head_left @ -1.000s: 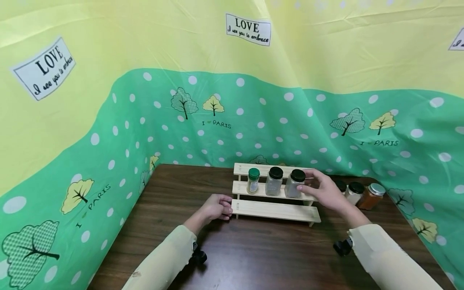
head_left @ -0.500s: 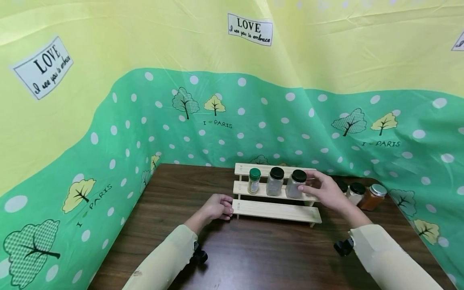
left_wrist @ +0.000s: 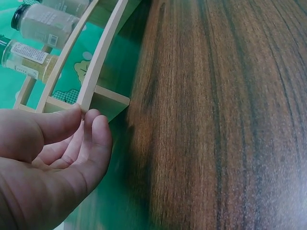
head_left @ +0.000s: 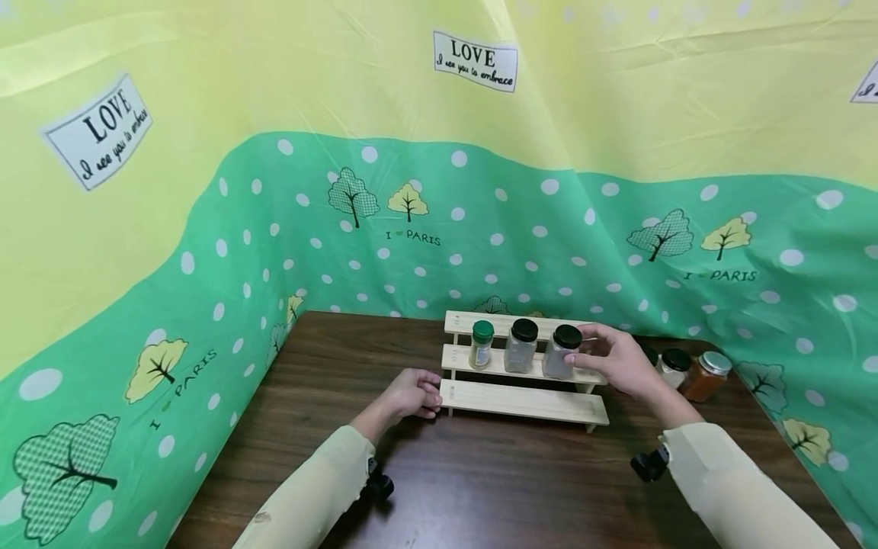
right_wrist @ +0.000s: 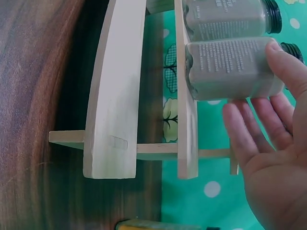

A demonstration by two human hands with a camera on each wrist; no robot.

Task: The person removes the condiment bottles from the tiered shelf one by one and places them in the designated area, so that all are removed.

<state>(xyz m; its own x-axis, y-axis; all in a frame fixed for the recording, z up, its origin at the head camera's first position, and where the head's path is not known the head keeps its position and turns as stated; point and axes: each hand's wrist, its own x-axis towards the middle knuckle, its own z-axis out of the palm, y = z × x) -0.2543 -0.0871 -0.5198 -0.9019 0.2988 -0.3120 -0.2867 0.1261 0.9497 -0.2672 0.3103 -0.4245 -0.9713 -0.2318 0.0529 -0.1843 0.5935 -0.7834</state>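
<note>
Nearest, a brown table [head_left: 480,488]. Next, at the left, pinching the end of the low shelf [head_left: 494,395] of the wooden rack [head_left: 549,405] with the left hand [head_left: 409,393], thumb and fingertips close together on the wood. At the right, loosely holding the end jar [head_left: 558,360] with the right hand [head_left: 620,364]: thumb on the near side, fingers curved behind, tips partly hidden. Under that jar, the middle shelf [head_left: 456,356], seeming to touch its bottom. Just left, the black-topped jar [head_left: 520,357], then the little green-topped jar [head_left: 481,353]. Behind, the high shelf [head_left: 459,321]. At the far right, on the table, a white jar [head_left: 671,374] and an orange jar [head_left: 700,381]. Farthest, a spotty cloth [head_left: 494,259].

Step in hand, probably: standing the end jar in the row. For the next move, best to hold the rack still, check for wobble, then let go softly without bumping the other jars.
</note>
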